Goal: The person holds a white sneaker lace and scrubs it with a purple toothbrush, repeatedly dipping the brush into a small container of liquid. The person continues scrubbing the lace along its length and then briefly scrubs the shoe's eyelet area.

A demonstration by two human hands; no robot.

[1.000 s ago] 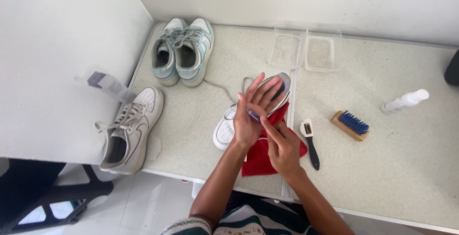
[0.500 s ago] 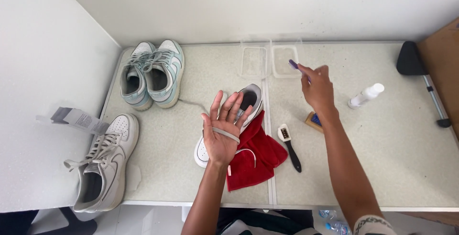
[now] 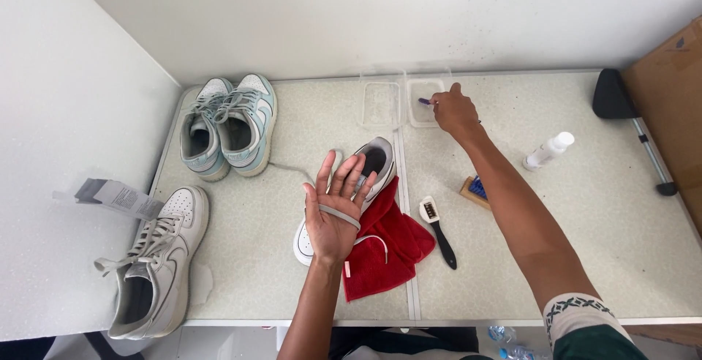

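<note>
The left hand (image 3: 334, 214) is spread open, palm up, a white shoelace (image 3: 339, 216) lying across it, above a white sneaker (image 3: 363, 177) on a red cloth (image 3: 384, 246). The right hand (image 3: 453, 111) holds a small purple brush (image 3: 425, 101) over a clear tray (image 3: 425, 102). A black-handled brush (image 3: 437, 228) lies nearby.

Shoe (image 3: 369, 166) lies on the cloth (image 3: 384, 246), brush (image 3: 437, 228) just right, two tubs (image 3: 402, 102) behind, shoe pair (image 3: 228, 126) far left.
</note>
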